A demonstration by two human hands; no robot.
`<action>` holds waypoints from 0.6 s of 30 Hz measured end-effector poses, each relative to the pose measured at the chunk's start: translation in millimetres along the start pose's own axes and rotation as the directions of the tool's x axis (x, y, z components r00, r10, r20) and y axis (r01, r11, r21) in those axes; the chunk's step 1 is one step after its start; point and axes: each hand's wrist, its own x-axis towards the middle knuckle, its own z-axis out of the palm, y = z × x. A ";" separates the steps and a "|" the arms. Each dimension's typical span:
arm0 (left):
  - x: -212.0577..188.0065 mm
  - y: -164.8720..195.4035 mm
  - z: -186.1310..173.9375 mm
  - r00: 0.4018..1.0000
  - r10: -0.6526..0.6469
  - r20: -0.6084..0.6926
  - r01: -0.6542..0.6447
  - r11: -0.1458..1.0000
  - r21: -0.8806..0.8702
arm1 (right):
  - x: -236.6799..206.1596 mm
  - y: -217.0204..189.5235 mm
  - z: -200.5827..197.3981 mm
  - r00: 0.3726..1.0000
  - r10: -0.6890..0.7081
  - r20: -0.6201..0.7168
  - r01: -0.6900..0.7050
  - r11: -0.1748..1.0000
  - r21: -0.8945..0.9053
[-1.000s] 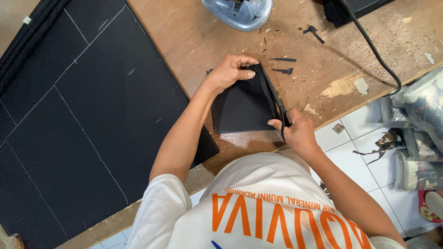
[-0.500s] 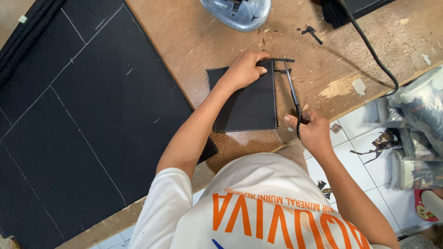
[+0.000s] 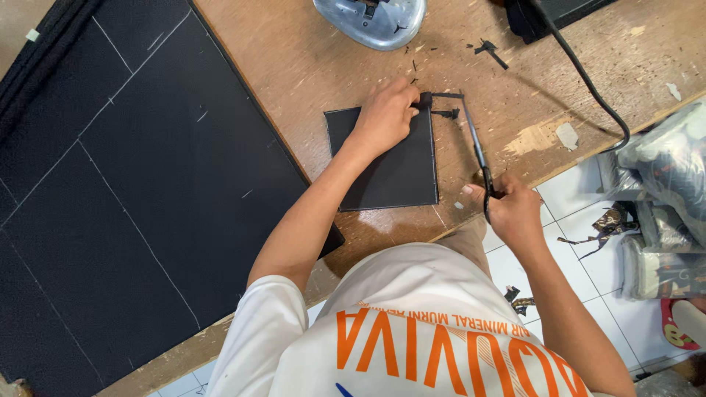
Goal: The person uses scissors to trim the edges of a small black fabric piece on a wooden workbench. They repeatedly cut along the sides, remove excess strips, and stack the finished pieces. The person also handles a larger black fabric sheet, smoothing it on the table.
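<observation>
Black square piece (image 3: 390,165) on a brown wooden table (image 3: 309,66). At nine o'clock, big black sheet (image 3: 110,184) crossed with thin white chalk lines. At twelve, shiny silver iron (image 3: 371,18). At six, white shirt (image 3: 412,331), orange lettering. At three, white floor tiles (image 3: 581,195).

Wooden worktable (image 3: 309,66), worn top: carried large black sheet (image 3: 118,191), small black rectangular piece (image 3: 390,173), metal iron-like object (image 3: 371,18), black cable (image 3: 588,81), black scraps (image 3: 487,50).
</observation>
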 end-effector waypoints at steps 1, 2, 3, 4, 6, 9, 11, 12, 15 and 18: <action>-1.1 0.5 -0.4 0.999 0.031 -0.016 -0.031 1.000 -0.003 | -3.2 1.2 2.4 1.000 -0.016 0.012 0.015 0.998 0.055; -2.5 1.2 -1.4 0.998 0.061 -0.032 -0.061 0.998 -0.004 | -5.9 2.7 3.8 0.999 -0.032 0.023 0.029 0.993 0.111; -4.2 2.2 -3.1 0.995 0.092 -0.047 -0.092 0.996 -0.005 | -8.2 4.0 5.1 0.999 -0.023 0.027 0.020 0.994 0.105; -6.0 3.6 -5.2 0.992 0.115 -0.045 -0.115 0.993 -0.008 | -10.2 5.3 6.9 0.999 -0.013 0.032 0.010 0.995 0.099; -10.5 7.3 -10.7 0.986 0.159 -0.041 -0.159 0.987 -0.014 | -12.9 7.9 8.9 0.999 0.000 0.048 -0.004 0.996 0.085; -19.6 15.5 -21.5 0.978 0.197 -0.067 -0.202 0.976 -0.082 | -15.3 10.7 11.2 0.997 0.014 0.074 -0.018 0.998 0.057; -27.1 20.8 -30.1 0.971 0.225 -0.077 -0.232 0.967 -0.102 | -17.4 12.0 12.1 0.996 0.031 0.082 -0.034 0.999 0.030; -30.3 23.1 -34.2 0.967 0.239 -0.082 -0.248 0.962 -0.112 | -18.9 12.8 12.3 0.997 0.010 0.076 -0.015 0.998 0.059; -36.8 26.8 -43.7 0.983 0.161 0.084 -0.152 0.982 -0.108 | -21.9 14.6 13.4 0.998 -0.031 0.062 0.025 0.994 0.102; -37.1 24.4 -44.8 0.974 0.095 0.206 -0.067 0.988 -0.137 | -22.0 14.7 15.7 0.996 -0.056 0.062 0.053 0.997 0.052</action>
